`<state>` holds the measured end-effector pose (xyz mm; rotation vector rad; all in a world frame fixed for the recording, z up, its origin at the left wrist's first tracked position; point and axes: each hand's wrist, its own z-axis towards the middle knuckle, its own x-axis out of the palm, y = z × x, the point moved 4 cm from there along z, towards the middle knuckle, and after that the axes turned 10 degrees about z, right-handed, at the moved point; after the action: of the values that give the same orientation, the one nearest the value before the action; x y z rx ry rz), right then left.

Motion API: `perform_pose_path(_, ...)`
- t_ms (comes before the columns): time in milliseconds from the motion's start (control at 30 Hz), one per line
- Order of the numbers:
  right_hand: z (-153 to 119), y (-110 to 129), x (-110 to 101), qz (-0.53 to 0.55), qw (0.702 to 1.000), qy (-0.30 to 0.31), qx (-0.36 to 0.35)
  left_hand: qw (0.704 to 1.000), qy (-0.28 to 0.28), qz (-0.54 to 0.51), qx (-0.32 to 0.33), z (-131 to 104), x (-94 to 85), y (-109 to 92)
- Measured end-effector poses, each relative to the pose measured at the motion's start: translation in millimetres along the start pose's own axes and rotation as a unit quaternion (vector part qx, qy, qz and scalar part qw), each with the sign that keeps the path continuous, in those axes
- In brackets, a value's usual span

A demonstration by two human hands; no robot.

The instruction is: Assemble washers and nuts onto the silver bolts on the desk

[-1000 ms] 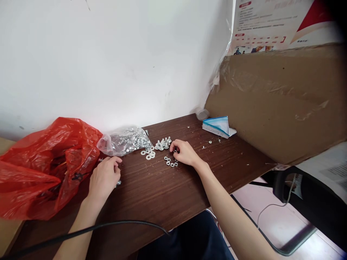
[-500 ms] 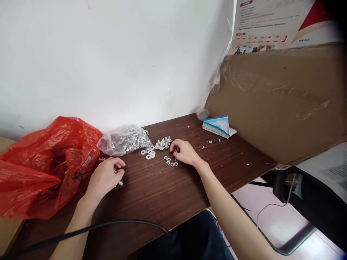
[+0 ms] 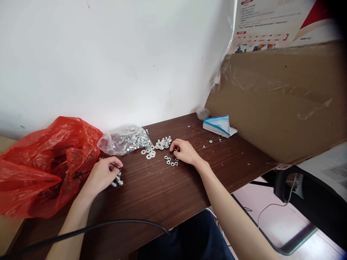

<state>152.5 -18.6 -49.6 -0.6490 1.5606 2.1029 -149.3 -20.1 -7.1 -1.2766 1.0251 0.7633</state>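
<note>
My left hand (image 3: 104, 174) hovers low over the table's left part, fingers curved and a gap showing between them and the thumb. Several silver bolts (image 3: 118, 181) lie right beside its thumb, partly hidden by it. My right hand (image 3: 184, 151) is closed, its fingers curled down at the tabletop; what the fingertips hold, if anything, is hidden. Around them lie several small hex nuts (image 3: 168, 162). Just left of that hand, a cluster of bolts (image 3: 163, 143) stands heads down, and flat washers (image 3: 149, 156) are scattered beside the cluster.
A clear plastic bag (image 3: 124, 140) of metal hardware lies against the wall, next to a large red plastic bag (image 3: 48, 166). A blue-and-white packet (image 3: 217, 125) lies at the back right by the cardboard panel (image 3: 276, 97). A black cable (image 3: 108, 223) crosses the front.
My left hand has drawn back slightly to the left, uncovering more of the bolts beside it. The right hand stays almost where it was.
</note>
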Motion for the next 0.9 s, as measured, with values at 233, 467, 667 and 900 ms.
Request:
perform_pose_path(233,-0.2,-1.2,0.5,0.006,1.000,-0.001,-0.007,0.999,-0.019,-0.001,0.028,0.2,0.4,0.1)
perform_pose_path(467,-0.5,-1.2,0.3,0.012,1.000,-0.001,-0.010,0.995,-0.042,-0.040,0.084,-3.7,-4.6,-15.6)
perform_pose_path(667,-0.3,-1.6,1.9,0.029,0.999,-0.010,-0.026,0.969,-0.083,-0.083,0.217,-20.3,-5.9,-54.5)
perform_pose_path(900,1.1,-5.1,4.2,0.025,0.998,-0.028,-0.055,0.948,-0.066,-0.117,0.290,-38.5,28.6,-85.3)
